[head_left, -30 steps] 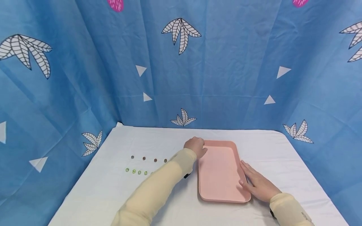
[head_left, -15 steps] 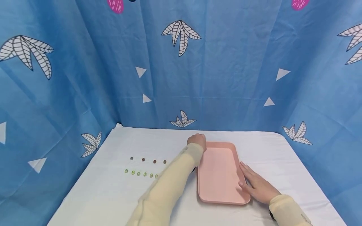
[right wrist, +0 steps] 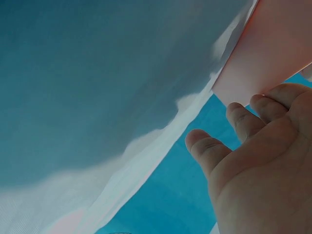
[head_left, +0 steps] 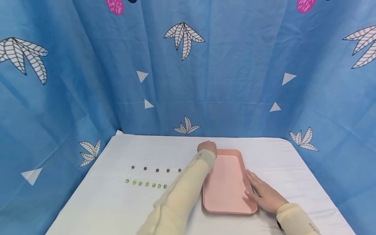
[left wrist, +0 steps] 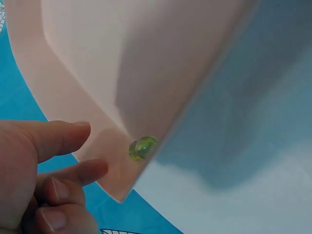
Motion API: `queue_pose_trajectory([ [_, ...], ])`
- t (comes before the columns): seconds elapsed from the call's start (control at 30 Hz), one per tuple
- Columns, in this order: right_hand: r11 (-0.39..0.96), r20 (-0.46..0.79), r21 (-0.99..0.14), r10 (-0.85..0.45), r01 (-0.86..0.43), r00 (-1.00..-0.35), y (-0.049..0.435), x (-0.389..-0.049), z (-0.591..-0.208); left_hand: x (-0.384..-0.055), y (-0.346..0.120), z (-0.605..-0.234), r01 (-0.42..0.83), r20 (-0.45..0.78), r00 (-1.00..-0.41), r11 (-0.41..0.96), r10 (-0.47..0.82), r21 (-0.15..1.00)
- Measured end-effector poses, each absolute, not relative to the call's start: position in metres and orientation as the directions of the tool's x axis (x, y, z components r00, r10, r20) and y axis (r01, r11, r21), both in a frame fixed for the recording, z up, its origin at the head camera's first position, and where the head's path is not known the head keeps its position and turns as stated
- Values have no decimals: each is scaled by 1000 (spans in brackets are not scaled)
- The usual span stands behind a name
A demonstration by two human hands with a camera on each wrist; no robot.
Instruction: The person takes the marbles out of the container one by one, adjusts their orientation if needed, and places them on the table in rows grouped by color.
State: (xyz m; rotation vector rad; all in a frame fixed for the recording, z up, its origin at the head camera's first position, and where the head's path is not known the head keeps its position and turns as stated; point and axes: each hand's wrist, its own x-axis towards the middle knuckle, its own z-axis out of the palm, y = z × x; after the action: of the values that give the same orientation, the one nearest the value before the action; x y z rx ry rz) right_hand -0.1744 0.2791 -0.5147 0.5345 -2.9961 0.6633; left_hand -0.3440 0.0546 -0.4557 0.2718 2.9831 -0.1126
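Note:
A shallow pink tray lies on the white-covered table. At its far left corner is my left hand, its fingers mostly hidden in the head view. In the left wrist view the thumb and forefinger stand apart with nothing between them, the other fingers bent. A shiny green glass piece lies in the tray's corner, just past those fingertips. My right hand lies along the tray's right side, fingers extended against the wall and thumb over the rim. The right wrist view shows its fingers by the tray's outer wall.
Left of the tray, several small green glass pieces lie in a row. Behind them runs a row of several small dark round pieces. My left sleeve crosses the table beside them. A blue patterned curtain surrounds the table.
My left hand has turned and shifted slightly right at the tray's far left corner. The sleeve swung right, uncovering more of both rows. My right hand stays against the tray.

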Motion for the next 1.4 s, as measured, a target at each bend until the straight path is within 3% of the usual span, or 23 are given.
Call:
queue_pose_trajectory([
  [0.27,855,111,-387,-330,-346,-938,278,-173,-516,-353,55,-466,115,-135,-985,992,108,-44],
  [0.8,853,101,-389,-337,-349,-936,274,-174,-513,-354,55,-466,77,-249,-966,997,70,-18],
  [1.4,858,114,-377,-330,-348,-937,279,-174,-514,-362,67,-473,174,-256,-955,982,149,-78],
])
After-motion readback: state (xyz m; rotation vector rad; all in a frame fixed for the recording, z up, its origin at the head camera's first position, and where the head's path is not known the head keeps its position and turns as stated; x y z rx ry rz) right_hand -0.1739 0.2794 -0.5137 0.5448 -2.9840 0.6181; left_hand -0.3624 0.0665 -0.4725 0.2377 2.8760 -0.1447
